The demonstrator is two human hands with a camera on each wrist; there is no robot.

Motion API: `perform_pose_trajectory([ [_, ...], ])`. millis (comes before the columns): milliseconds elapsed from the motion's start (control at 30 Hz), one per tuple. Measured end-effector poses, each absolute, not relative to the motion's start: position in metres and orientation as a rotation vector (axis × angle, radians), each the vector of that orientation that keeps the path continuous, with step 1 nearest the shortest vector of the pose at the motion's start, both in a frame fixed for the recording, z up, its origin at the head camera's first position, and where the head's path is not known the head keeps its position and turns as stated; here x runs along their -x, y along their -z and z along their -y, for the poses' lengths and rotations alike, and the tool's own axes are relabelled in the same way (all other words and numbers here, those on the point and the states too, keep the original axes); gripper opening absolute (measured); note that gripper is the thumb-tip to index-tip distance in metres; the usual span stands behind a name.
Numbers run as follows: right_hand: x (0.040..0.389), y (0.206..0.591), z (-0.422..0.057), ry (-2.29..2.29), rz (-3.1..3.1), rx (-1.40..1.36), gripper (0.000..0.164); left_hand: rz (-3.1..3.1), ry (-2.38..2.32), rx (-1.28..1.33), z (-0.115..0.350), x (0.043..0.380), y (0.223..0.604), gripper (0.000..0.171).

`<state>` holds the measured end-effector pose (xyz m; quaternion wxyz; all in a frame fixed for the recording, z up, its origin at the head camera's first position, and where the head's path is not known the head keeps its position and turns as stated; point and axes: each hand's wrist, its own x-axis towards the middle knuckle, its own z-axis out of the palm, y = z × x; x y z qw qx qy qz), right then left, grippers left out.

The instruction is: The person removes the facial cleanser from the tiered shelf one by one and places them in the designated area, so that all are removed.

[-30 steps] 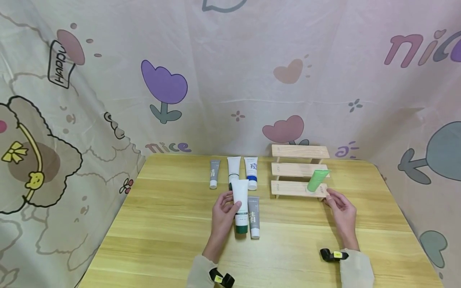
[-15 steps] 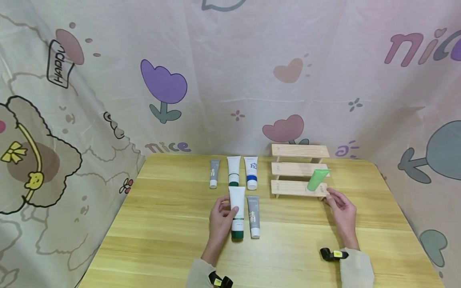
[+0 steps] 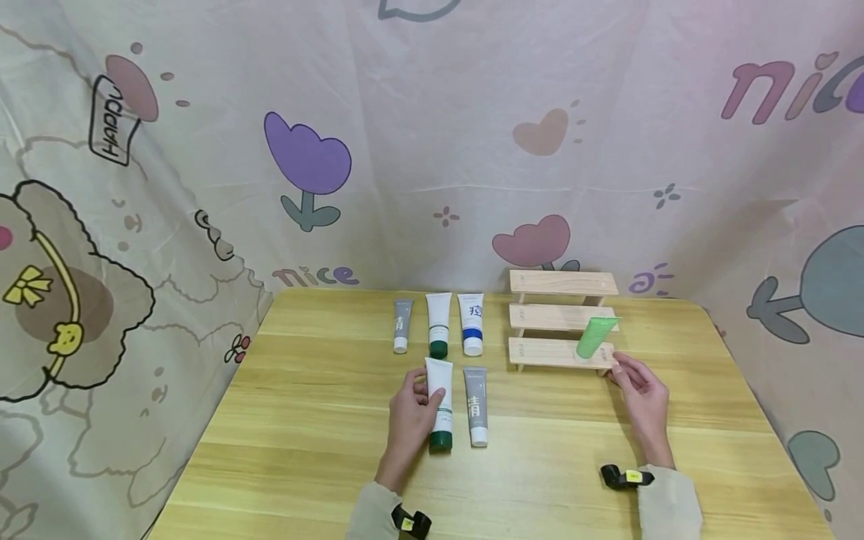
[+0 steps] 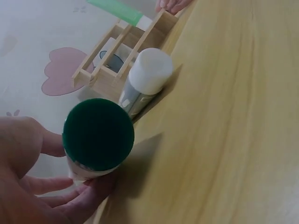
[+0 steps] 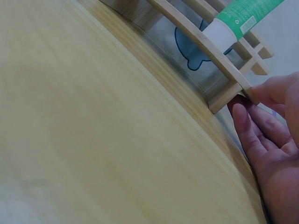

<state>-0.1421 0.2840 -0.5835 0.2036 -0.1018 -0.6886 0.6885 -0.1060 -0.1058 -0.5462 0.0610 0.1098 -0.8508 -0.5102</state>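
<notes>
My left hand (image 3: 409, 416) grips a white squeeze tube (image 3: 442, 394) with a green cap, thumb across its front and fingers behind. In the left wrist view its green cap (image 4: 98, 134) faces the camera, close over the table. Just right of it lies a grey tube (image 3: 476, 405) with a white cap. My right hand (image 3: 641, 390) pinches the front right corner of a three-step wooden rack (image 3: 543, 352) between thumb and fingers. On the lowest step a small green tube (image 3: 597, 337) stands on its white cap, leaning right.
Behind the held tube lie a smaller grey tube (image 3: 402, 324), another white tube with a green cap (image 3: 439, 319) and a white-and-blue tube (image 3: 471, 321) in a row. A patterned cloth (image 3: 418, 150) hangs at the back edge of the wooden table (image 3: 304, 420).
My left hand has brought the white tube toward me and slightly left, apart from the grey tube, uncovering the green-capped tube behind. My right hand stays at the rack's corner.
</notes>
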Motion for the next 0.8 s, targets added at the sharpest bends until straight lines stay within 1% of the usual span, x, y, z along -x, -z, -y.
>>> perform_pose_trajectory([
  [333,0.144,0.581,-0.282,-1.904,1.931,0.297,0.029,2.780,1.447,-0.347,0.112,0.110,0.540,0.047],
  [800,0.143,0.584,-0.284,-1.875,1.955,0.322,0.027,2.799,1.391,-0.266,0.117,0.109,0.541,0.045],
])
